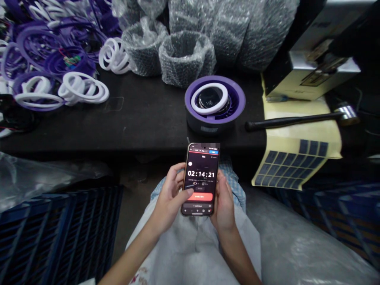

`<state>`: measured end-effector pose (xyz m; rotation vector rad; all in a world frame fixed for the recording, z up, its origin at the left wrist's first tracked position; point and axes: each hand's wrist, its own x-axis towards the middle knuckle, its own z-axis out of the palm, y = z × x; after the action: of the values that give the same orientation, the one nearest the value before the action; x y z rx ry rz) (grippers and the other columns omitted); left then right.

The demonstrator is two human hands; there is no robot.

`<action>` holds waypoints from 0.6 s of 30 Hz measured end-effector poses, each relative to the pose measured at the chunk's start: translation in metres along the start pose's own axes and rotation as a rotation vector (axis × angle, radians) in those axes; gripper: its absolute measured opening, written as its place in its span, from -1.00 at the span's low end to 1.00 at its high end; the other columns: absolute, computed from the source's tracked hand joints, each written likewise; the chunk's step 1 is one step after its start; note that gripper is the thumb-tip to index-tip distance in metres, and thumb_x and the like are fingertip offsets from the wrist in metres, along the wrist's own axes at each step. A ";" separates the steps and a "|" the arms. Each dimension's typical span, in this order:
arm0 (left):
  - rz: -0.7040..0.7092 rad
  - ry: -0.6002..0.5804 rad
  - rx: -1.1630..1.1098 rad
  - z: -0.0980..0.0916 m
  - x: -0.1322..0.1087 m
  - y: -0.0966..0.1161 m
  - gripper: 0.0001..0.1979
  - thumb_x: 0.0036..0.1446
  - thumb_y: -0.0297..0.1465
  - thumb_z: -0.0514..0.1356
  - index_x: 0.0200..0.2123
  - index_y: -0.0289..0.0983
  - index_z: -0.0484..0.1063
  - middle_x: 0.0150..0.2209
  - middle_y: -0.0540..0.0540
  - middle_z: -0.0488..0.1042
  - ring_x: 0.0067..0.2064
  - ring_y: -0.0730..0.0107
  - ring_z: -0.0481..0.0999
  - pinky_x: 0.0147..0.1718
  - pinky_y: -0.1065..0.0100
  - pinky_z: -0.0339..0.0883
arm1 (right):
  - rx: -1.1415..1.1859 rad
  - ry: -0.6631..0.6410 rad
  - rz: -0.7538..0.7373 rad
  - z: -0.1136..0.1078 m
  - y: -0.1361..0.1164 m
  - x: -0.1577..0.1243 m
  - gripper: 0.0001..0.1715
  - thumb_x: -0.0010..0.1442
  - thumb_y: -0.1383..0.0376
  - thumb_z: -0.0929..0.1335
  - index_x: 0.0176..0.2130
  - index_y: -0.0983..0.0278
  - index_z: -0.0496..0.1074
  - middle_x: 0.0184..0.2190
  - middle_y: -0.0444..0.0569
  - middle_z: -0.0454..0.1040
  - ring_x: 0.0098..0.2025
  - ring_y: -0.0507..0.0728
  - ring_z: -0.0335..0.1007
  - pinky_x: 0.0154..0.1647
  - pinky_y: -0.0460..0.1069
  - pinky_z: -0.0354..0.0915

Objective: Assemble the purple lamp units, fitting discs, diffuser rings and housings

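Between my two hands a smartphone [200, 180] is held upright above my lap, its lit screen showing 02:14:21 over a red bar. My left hand [175, 190] grips the phone's left edge, the thumb lying over the screen near the red bar. Along the right edge my right hand [224, 200] is closed around the phone, its fingers partly hidden behind it. Just beyond the phone, a round purple-rimmed device [194, 118] with a dark outer wall sits on the table. A loose white ring [194, 103] lies inside it, around a dark round centre.
Bubble-wrap sleeves [187, 59] stand along the back of the black table [142, 122]. Purple and white rings [86, 89] are heaped at left. A hammer [297, 120] lies across a yellow label sheet [291, 162] at right. Blue crates [59, 233] flank my lap.
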<state>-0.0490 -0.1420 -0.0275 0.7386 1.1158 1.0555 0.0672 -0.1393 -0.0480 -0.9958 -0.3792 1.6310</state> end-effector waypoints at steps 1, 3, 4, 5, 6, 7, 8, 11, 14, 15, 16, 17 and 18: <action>-0.001 0.002 0.013 0.000 0.000 0.000 -0.55 0.01 -0.40 0.23 -0.03 -0.20 0.18 -0.15 -0.06 0.45 -0.12 0.27 0.45 -0.16 0.30 0.27 | 0.031 0.015 0.041 0.000 0.000 0.000 -0.66 0.20 0.04 0.23 -0.22 0.21 0.40 -0.38 -0.13 0.45 -0.34 0.06 0.38 -0.28 -0.04 0.31; 0.001 0.006 0.038 0.000 0.000 -0.001 -0.58 0.03 -0.37 0.21 -0.03 -0.20 0.18 -0.15 -0.08 0.46 -0.12 0.26 0.45 -0.14 0.28 0.26 | 0.097 0.070 0.152 -0.002 -0.001 0.002 -0.65 0.13 0.02 0.28 -0.26 0.23 0.42 -0.37 -0.10 0.48 -0.31 0.11 0.41 -0.21 0.03 0.33; 0.003 0.007 0.045 0.001 0.000 -0.001 -0.59 0.05 -0.36 0.20 -0.02 -0.20 0.17 -0.13 -0.09 0.45 -0.10 0.25 0.44 -0.12 0.27 0.26 | 0.128 0.100 0.208 -0.003 -0.001 0.002 -0.65 0.09 0.03 0.31 -0.27 0.23 0.44 -0.36 -0.09 0.50 -0.30 0.12 0.43 -0.18 0.05 0.33; 0.009 0.008 0.051 0.001 0.000 -0.001 -0.59 0.07 -0.34 0.19 -0.01 -0.19 0.16 -0.10 -0.10 0.44 -0.08 0.24 0.43 -0.11 0.26 0.26 | 0.155 0.119 0.255 -0.004 -0.001 0.003 -0.66 0.06 0.05 0.33 -0.28 0.24 0.45 -0.35 -0.09 0.51 -0.28 0.14 0.43 -0.15 0.07 0.33; 0.019 0.009 0.062 0.002 -0.001 -0.001 -0.58 0.08 -0.33 0.17 0.01 -0.19 0.15 -0.06 -0.11 0.41 -0.05 0.23 0.41 -0.09 0.26 0.25 | 0.177 0.119 0.290 -0.005 -0.001 0.003 -0.67 0.03 0.06 0.36 -0.28 0.24 0.46 -0.32 -0.08 0.52 -0.24 0.15 0.44 -0.12 0.08 0.32; 0.034 0.013 0.083 0.003 -0.001 -0.002 -0.56 0.09 -0.32 0.17 0.03 -0.18 0.13 -0.02 -0.11 0.39 -0.02 0.22 0.39 -0.07 0.25 0.24 | 0.193 0.105 0.316 -0.005 -0.001 0.004 -0.67 0.02 0.07 0.37 -0.28 0.24 0.46 -0.30 -0.07 0.53 -0.22 0.16 0.44 -0.09 0.08 0.32; 0.055 0.021 0.118 0.003 -0.002 -0.002 -0.55 0.09 -0.32 0.17 0.05 -0.18 0.12 0.01 -0.12 0.36 0.00 0.21 0.37 -0.05 0.25 0.23 | 0.204 0.084 0.334 -0.005 -0.001 0.003 -0.66 0.00 0.07 0.38 -0.27 0.24 0.47 -0.28 -0.07 0.53 -0.19 0.16 0.44 -0.08 0.09 0.32; 0.123 0.085 0.307 0.000 -0.006 -0.002 -0.49 0.08 -0.32 0.18 0.08 -0.17 0.10 0.05 -0.14 0.31 0.05 0.16 0.33 -0.01 0.20 0.20 | 0.206 0.017 0.345 0.000 0.004 0.001 -0.67 0.01 0.08 0.39 -0.27 0.23 0.48 -0.26 -0.07 0.54 -0.18 0.17 0.45 -0.10 0.08 0.34; 0.185 0.163 0.492 -0.015 -0.012 -0.001 -0.40 0.05 -0.33 0.21 0.14 -0.14 0.07 0.11 -0.16 0.24 0.11 0.11 0.26 0.05 0.13 0.16 | 0.132 -0.070 0.347 0.008 0.010 -0.003 -0.68 0.07 0.08 0.36 -0.25 0.24 0.49 -0.27 -0.05 0.54 -0.21 0.14 0.46 -0.12 0.05 0.36; 0.205 0.183 0.523 -0.023 -0.015 0.000 -0.41 0.06 -0.33 0.20 0.15 -0.13 0.08 0.12 -0.15 0.24 0.11 0.11 0.25 0.05 0.13 0.16 | 0.103 -0.098 0.368 0.011 0.012 -0.004 -0.65 0.08 0.06 0.35 -0.24 0.24 0.49 -0.27 -0.04 0.54 -0.22 0.14 0.46 -0.12 0.05 0.35; 0.218 0.186 0.545 -0.034 -0.017 0.002 -0.46 0.10 -0.33 0.16 0.15 -0.13 0.11 0.11 -0.15 0.26 0.10 0.13 0.27 0.05 0.13 0.17 | 0.083 -0.115 0.396 0.015 0.013 -0.005 -0.63 0.09 0.03 0.34 -0.23 0.24 0.48 -0.25 -0.04 0.54 -0.22 0.14 0.46 -0.12 0.05 0.35; 0.227 0.183 0.567 -0.046 -0.020 0.004 -0.54 0.14 -0.33 0.11 0.13 -0.14 0.17 0.09 -0.16 0.29 0.09 0.15 0.29 0.03 0.14 0.19 | 0.076 -0.123 0.430 0.018 0.015 -0.004 -0.59 0.08 0.00 0.34 -0.21 0.23 0.47 -0.24 -0.05 0.54 -0.22 0.14 0.46 -0.13 0.05 0.36; 0.234 0.184 0.597 -0.060 -0.023 0.008 -0.61 0.18 -0.34 0.05 0.09 -0.14 0.23 0.05 -0.16 0.33 0.06 0.18 0.32 0.02 0.15 0.21 | 0.079 -0.128 0.468 0.021 0.016 -0.004 -0.56 0.06 -0.04 0.34 -0.21 0.21 0.47 -0.24 -0.05 0.54 -0.22 0.14 0.46 -0.14 0.05 0.36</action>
<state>-0.1099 -0.1631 -0.0306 1.2879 1.5584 1.0011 0.0413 -0.1424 -0.0451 -0.9690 -0.1700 2.1215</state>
